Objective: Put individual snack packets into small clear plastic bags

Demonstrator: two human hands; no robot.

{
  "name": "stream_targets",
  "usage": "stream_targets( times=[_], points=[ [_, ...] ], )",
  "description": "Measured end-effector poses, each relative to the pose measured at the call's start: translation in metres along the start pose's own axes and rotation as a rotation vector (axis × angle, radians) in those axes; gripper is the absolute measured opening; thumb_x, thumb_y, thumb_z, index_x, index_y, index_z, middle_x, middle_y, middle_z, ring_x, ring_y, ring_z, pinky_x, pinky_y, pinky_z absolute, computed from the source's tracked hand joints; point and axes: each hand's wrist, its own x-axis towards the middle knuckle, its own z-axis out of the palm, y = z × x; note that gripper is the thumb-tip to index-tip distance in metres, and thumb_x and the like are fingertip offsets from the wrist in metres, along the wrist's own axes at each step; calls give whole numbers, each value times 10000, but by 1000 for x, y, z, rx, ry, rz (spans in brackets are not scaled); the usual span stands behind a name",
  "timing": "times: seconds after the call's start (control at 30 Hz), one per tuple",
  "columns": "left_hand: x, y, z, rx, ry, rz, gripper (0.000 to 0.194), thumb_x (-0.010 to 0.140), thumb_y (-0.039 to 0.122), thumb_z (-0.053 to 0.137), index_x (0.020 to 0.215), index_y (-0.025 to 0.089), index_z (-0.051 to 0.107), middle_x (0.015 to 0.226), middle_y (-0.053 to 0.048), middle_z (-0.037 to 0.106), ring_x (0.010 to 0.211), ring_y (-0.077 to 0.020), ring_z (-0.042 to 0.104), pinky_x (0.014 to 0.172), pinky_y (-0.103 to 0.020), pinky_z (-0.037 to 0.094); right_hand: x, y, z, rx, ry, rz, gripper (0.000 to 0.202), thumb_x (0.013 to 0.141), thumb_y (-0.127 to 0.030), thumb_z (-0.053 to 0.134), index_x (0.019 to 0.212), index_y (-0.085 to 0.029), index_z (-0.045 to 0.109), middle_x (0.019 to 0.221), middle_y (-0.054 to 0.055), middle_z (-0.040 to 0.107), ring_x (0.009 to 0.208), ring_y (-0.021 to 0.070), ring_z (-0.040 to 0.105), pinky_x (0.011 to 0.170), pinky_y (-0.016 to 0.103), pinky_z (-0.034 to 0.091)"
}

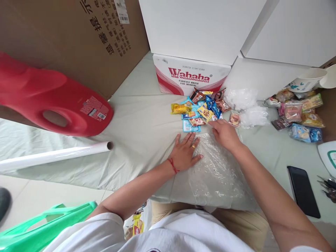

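Cloth-covered desk (139, 140). Nearest, clear plastic film (215, 171), crumpled: possible slipping or bunching if dragged. Left hand (185, 152): palm down, fingers spread, gripping nothing visible. Right and farther, right hand (224, 133): fingers curled, forefinger at near edge of snack packets (204, 112); impossible to tell whether pinching. Heaped just before Wahaha box (193, 77): possible scattering from a hasty pull.

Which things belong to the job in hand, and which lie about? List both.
Likely in the job: central snack packets, near the right hand; clear plastic, near the left hand.
Likely lying about: red jug; white roll; black phone; Wahaha box.
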Motion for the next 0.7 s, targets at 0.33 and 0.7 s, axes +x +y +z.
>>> stream_targets(
  times=[0.33, 0.7],
  points=[
    [-1, -6, 1, -39, -13, 19, 778, 1001, 690, 381, 1599, 194, 404, 1708, -167, 313, 1577, -337, 307, 1265, -685, 102, 50, -2, 28, 238, 111, 39, 389, 1021, -301, 492, 1338, -159, 668, 1287, 137, 713, 1179, 296, 623, 1068, 480, 484],
    [0, -7, 2, -36, -16, 16, 753, 1001, 669, 416, 1592, 203, 415, 1702, -165, 326, 1580, -326, 306, 1264, -684, 111, -65, 8, 7, 1148, 328, 763, 553, 712, -598, 831, 1065, -186, 723, 977, 62, 758, 718, 150, 651, 572, 253, 533]
  ],
)
